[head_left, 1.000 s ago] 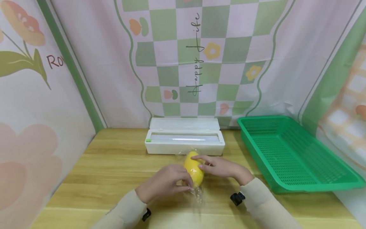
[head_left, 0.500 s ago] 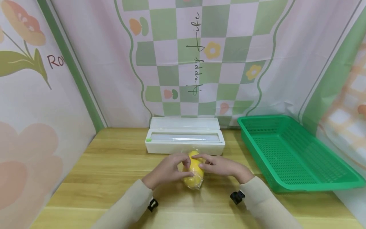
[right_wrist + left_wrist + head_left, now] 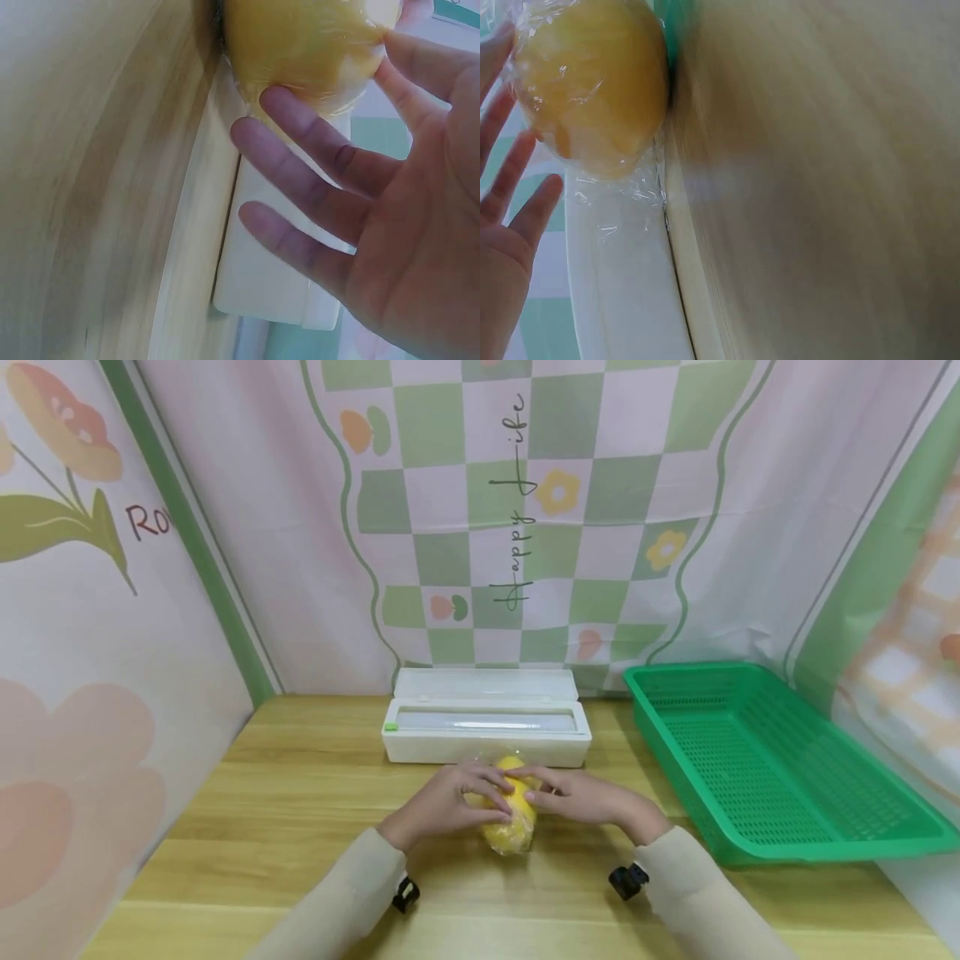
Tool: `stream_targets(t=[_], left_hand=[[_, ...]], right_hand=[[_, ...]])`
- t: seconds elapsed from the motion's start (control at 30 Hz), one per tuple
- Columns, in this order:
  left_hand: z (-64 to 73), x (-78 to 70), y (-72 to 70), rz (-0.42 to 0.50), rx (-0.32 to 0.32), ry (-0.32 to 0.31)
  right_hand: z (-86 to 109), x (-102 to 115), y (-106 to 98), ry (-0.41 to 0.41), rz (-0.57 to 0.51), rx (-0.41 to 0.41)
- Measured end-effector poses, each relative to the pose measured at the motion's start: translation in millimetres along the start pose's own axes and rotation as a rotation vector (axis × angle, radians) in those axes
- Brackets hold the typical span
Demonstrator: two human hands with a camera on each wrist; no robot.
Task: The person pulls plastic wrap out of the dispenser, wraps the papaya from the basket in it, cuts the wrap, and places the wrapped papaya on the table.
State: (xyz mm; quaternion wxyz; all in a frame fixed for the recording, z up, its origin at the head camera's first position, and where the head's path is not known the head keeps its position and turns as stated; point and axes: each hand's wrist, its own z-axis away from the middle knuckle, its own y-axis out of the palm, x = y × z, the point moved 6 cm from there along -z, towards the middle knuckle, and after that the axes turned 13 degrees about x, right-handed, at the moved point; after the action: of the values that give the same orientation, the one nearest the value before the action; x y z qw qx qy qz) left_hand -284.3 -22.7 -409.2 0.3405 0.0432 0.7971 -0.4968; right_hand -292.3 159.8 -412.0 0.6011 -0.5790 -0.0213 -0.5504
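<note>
A yellow oval fruit (image 3: 508, 837) in clear plastic wrap lies on the table, just in front of a white wrap box; its exact kind is unclear. Crumpled film covers its near end, and a loose flap of film (image 3: 615, 206) sticks out at its far end. From the left, my left hand (image 3: 450, 802) touches the top of the fruit with thumb and fingertips close together. On the other side, my right hand (image 3: 581, 795) rests its index finger and thumb on the fruit. The right wrist view shows its remaining fingers (image 3: 300, 187) spread and nearly straight.
The white wrap box (image 3: 487, 750) stands behind the fruit, its lid (image 3: 486, 683) raised and a film roll (image 3: 483, 722) inside. A green perforated basket (image 3: 675, 777) sits at the right of the wooden table (image 3: 300, 827). A patterned curtain (image 3: 435, 527) hangs behind.
My left hand has brought the near end's loose film up over the fruit and moved from that end to its top. The right hand has stayed nearly still.
</note>
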Motion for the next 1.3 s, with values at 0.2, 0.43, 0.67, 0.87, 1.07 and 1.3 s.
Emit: stream_targets(t=[0.2,0.43,0.67,0.87,1.07,1.3], left_hand=[[0.9,0.7,1.4,0.023,0.001,0.002],[-0.1,1.8,1.1,0.021,0.0,-0.017],[1.0,4.7,-1.0,0.083,0.008,-0.035],[-0.1,5.1,-1.8,0.086,0.004,-0.023],[-0.9,3.3,-2.3,0.053,-0.003,-0.019],[-0.5,5.3,-0.7,0.056,0.003,-0.048]], right_hand=[[8.4,3.8,3.1,-0.027,0.049,-0.061],[23.7,17.7,11.0,-0.151,0.138,-0.224],[27.4,32.2,30.7,-0.209,0.417,-0.264],[25.5,43.0,30.5,-0.292,0.451,-0.328],[22.0,49.6,25.0,-0.297,0.477,-0.383],[14.2,35.7,21.0,-0.208,0.349,-0.366]])
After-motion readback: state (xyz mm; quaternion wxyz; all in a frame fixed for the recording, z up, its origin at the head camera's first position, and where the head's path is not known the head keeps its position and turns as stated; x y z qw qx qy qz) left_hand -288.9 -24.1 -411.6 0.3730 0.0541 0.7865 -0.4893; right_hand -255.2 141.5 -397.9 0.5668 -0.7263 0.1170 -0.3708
